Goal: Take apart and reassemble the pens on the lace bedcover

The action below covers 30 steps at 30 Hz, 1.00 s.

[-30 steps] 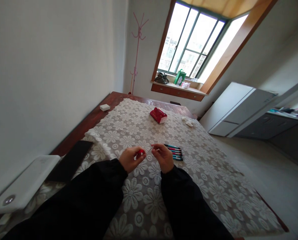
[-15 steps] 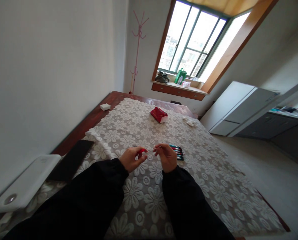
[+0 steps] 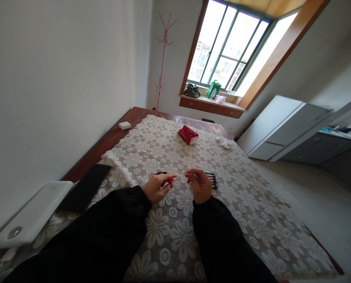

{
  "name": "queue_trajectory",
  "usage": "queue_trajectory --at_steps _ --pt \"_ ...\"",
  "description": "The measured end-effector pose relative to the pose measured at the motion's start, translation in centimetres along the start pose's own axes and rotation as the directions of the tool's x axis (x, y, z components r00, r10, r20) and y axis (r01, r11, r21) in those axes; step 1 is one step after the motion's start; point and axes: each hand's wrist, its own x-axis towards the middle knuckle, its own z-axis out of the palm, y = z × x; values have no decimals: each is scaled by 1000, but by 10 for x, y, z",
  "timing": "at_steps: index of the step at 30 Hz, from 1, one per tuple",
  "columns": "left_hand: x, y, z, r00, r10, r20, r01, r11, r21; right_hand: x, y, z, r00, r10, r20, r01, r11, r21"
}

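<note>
Daylight pours in from the window (image 3: pixel 226 51), whose panes are blown out to near white, and it spreads soft and even with hardly any shadows. The black sleeves (image 3: pixel 110 236) below the window lose all detail. The wide lens bends and tilts the walls beside the window, and the corners go soft

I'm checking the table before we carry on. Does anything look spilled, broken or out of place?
Nothing stands out. The left hand and right hand hold a red pen between them, above the lace tablecloth. The other pens lie in a neat row beside the right hand. No spills show.
</note>
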Motion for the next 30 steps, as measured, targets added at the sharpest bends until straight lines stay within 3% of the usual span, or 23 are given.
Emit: queue_trajectory --at_steps 6,12,19,25,30 --pt "0 6 -4 996 -21 83 48 937 -346 -5 5 3 994 -4 112 19 991 -134" --pt "6 -4 2 973 -85 215 211 707 -675 -2 15 3 987 88 137 -85 996 -31" --pt "9 -13 4 931 -99 353 359 442 -822 1 15 2 976 140 165 -152 986 64" --pt "6 -9 3 928 -122 352 371 394 -841 1 16 3 980 154 128 -163 985 55" --pt "6 -7 2 933 -174 315 360 449 -818 2 15 4 977 169 128 -178 982 64"
